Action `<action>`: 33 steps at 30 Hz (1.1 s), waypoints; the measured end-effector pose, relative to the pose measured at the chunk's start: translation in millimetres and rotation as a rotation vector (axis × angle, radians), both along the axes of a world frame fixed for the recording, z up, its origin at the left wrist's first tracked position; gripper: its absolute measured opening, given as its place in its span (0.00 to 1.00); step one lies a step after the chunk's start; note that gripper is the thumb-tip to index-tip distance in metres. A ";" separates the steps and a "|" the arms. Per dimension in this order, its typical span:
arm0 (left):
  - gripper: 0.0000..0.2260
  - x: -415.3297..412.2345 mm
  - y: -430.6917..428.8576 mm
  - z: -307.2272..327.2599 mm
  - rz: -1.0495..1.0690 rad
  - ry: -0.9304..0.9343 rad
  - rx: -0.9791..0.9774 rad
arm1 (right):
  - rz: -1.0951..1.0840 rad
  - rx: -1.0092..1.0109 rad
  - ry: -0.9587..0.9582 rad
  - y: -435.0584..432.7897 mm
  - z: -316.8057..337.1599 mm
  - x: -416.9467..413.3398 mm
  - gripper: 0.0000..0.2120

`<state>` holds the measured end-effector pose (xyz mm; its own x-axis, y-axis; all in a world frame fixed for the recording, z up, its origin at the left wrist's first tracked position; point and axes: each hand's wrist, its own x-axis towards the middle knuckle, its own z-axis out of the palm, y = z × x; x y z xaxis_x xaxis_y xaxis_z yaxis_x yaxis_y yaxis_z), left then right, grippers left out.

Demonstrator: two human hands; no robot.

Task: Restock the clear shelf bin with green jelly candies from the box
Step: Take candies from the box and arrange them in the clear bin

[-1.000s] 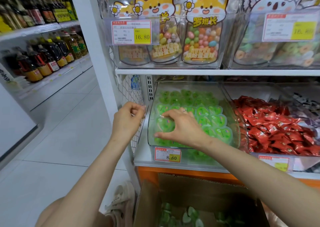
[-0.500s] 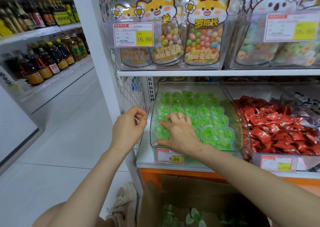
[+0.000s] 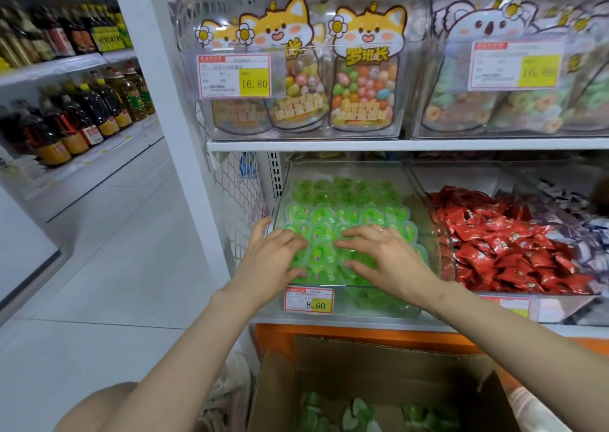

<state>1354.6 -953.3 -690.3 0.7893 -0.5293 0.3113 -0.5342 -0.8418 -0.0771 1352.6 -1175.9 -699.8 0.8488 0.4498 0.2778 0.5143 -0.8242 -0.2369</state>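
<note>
Head view: my arms hide part of the box (image 3: 379, 364) below both hands, and its contents are blurred and cut off at the frame edge. My left hand (image 3: 273, 260) and right hand (image 3: 385, 260) lie spread, fingers pressing the green jelly candies (image 3: 346, 214) directly beneath them in the clear shelf bin (image 3: 426, 220).

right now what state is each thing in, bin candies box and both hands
clear bin, open-topped, full almost to its front rim
green jelly candies, packed in rows in the bin
left hand, fingers spread, flat on the candies
right hand, fingers spread, flat on the candies
box, flaps open, some green candies inside
</note>
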 end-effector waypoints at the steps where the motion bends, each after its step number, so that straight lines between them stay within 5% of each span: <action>1: 0.25 0.4 -0.9 0.3 0.012 0.030 0.028 | 0.019 0.014 0.008 1.2 0.2 -1.3 0.18; 18: 0.22 2.7 -9.4 -7.7 0.085 -0.064 0.096 | 0.092 -0.015 0.058 16.1 -8.1 -5.6 0.19; 24: 0.17 -9.0 -4.2 7.5 0.079 -0.087 -0.149 | -0.074 0.059 0.068 -10.7 -0.4 -14.3 0.20; 27: 0.22 -26.7 -23.8 4.6 0.065 -0.007 -0.272 | -0.149 -0.010 0.064 -30.0 1.7 -25.5 0.21; 33: 0.30 -34.7 -48.8 -31.4 0.106 0.136 -0.031 | -0.251 -0.145 0.017 -37.9 -11.8 -58.2 0.32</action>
